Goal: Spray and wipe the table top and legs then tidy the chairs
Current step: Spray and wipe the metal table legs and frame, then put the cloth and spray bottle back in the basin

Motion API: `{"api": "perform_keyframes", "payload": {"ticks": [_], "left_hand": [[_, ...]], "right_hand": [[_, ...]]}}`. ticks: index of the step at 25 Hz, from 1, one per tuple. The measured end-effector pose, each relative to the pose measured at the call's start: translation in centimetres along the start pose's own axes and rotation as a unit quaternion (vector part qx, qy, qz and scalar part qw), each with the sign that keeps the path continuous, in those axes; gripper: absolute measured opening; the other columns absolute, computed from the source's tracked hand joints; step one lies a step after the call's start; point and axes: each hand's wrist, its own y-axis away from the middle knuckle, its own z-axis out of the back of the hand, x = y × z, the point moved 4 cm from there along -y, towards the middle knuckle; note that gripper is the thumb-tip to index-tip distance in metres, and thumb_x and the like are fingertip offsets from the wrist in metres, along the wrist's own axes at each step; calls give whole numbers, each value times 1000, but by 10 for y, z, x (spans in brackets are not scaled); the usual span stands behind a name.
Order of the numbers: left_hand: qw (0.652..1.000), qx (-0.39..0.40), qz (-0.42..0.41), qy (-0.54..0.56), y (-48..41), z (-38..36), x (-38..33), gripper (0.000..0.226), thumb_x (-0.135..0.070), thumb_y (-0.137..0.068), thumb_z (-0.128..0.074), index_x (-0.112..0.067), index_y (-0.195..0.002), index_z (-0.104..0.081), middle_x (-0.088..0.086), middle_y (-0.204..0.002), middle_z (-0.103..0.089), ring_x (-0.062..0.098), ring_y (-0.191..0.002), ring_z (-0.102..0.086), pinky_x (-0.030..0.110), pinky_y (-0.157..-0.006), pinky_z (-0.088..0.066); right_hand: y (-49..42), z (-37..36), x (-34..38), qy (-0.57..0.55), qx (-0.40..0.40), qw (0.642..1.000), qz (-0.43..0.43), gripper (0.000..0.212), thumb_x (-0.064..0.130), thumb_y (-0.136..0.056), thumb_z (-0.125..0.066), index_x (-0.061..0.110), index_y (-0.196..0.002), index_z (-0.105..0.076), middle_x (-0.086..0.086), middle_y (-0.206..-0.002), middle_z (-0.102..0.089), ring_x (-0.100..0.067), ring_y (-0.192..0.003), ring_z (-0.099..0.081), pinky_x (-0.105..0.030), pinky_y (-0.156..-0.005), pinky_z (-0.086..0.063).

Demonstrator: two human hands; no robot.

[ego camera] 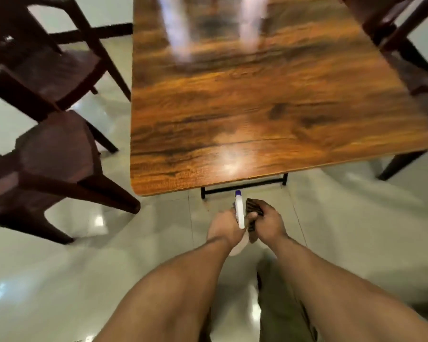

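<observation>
White spray bottle (239,211) gripped in your left hand (224,228), partly hidden by fingers, dark cloth (253,207) clutched in your right hand (269,224), table (257,112) blurred, right chair (410,53) cut off.

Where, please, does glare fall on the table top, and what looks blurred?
Head view: glare streaks the far table top, a softer spot near its front edge; the left chairs are motion-blurred; the left hand gripping the spray bottle and right hand gripping the cloth look soft.

Likely dining room: table (257,107), chairs (55,144)
</observation>
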Motion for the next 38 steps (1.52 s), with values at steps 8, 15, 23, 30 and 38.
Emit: {"api": "perform_keyframes", "payload": {"ticks": [8, 15, 23, 30, 38], "left_hand": [[987, 128, -92, 16, 84, 30, -134, 37, -43, -79, -87, -16, -89, -64, 5, -77, -72, 22, -61, -72, 41, -59, -63], [905, 231, -307, -183, 127, -42, -285, 14, -17, -86, -63, -27, -80, -56, 3, -84, -71, 27, -77, -70, 39, -69, -60], [791, 278, -463, -287, 214, -232, -449, 12, -17, -89, -64, -15, -101, -67, 12, -106, -62, 33, -94, -63, 38, -82, -54], [799, 301, -447, -267, 281, -392, -568, 13, -8, -86, -66, -20, -91, -64, 3, -89, -68, 25, -83, -64, 38, -80, -58], [765, 340, -462, -293, 306, -521, -631, 23, -17, -87, -76, -16, -109, -68, 7, -103, -72, 27, -95, -68, 43, -88, -57]], "right_hand": [[137, 115, 40, -91, -128, 984, -83, 43, 11, -94, -46, 25, -132, -60, -4, -114, -65, -24, -72, -65, -29, -45, -52], [217, 251, 20, -204, -318, 918, -124, 39, -7, -93, -39, 17, -110, -65, -4, -83, -62, -21, -70, -61, -7, -45, -42], [299, 421, -120, -268, -460, 829, -173, 50, -4, -95, -43, 20, -136, -60, -4, -120, -70, -12, -95, -61, -9, -78, -44], [342, 575, -247, -275, -487, 810, -179, 48, -4, -96, -43, 13, -139, -57, -7, -131, -64, -21, -118, -58, -24, -105, -42], [368, 646, -354, -380, -530, 721, -234, 48, 4, -96, -48, 32, -134, -60, -3, -129, -64, -25, -114, -61, -50, -98, -54]]}}
